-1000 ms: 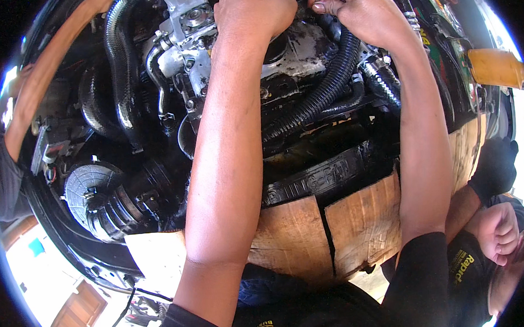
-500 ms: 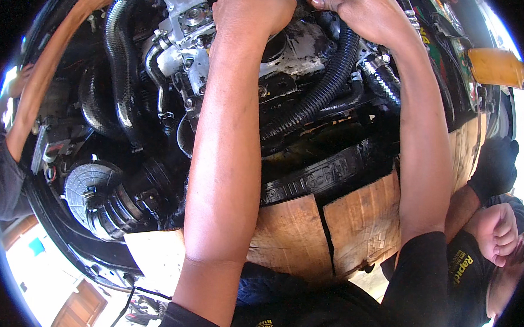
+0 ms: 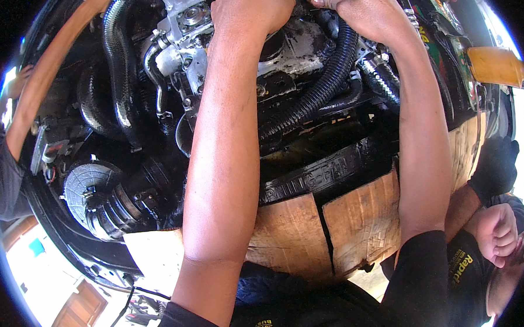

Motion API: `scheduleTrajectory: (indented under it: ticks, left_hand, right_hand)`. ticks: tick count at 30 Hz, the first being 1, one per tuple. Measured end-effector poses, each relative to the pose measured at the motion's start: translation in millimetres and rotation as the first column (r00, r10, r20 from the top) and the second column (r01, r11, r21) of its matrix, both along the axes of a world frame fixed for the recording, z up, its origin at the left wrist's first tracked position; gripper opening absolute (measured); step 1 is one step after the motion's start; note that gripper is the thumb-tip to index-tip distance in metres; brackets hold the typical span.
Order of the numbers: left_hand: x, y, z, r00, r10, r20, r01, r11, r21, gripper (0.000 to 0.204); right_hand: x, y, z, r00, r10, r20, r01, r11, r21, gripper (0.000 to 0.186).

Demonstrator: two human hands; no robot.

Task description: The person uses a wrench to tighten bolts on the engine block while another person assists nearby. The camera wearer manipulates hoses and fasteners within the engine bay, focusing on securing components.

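Both my arms reach over a car engine [image 3: 295, 51] at the top of the head view. My left hand [image 3: 249, 9] is curled closed, back of the hand up, above the metal engine part; what its fingers hold is hidden past the upper edge. My right hand [image 3: 363, 7] is just to its right, thumb and fingers pinched together. Anything between them is too small to name. Below my right hand a black corrugated hose [image 3: 323, 88] curves down to the left.
Cardboard sheets [image 3: 288, 232] cover the front edge of the engine bay. A round black air-intake housing [image 3: 90, 185] and thick hoses [image 3: 120, 70] lie left. Another person's arm [image 3: 48, 79] reaches in from the left. At the lower right is a co-worker's closed hand [image 3: 496, 232].
My two hands keep nearly the same place and grip, with only a very slight shift to the left. The other person's arm at the left reaches slightly farther right.
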State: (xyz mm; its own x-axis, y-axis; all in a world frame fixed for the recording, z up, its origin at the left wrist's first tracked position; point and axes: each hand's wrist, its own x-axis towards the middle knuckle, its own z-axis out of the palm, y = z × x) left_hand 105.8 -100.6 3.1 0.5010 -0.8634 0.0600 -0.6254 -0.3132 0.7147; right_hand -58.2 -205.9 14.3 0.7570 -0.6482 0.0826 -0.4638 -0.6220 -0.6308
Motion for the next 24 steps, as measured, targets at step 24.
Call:
scheduleTrajectory:
  ticks: [24]
  left_hand:
    - [0, -1, -6, 1.000, 0.008, -0.007, -0.008, 0.997, -0.075, 0.032]
  right_hand:
    - [-5, 3, 1, 1.000, -0.017, -0.009, 0.013, 0.939, -0.343, 0.011]
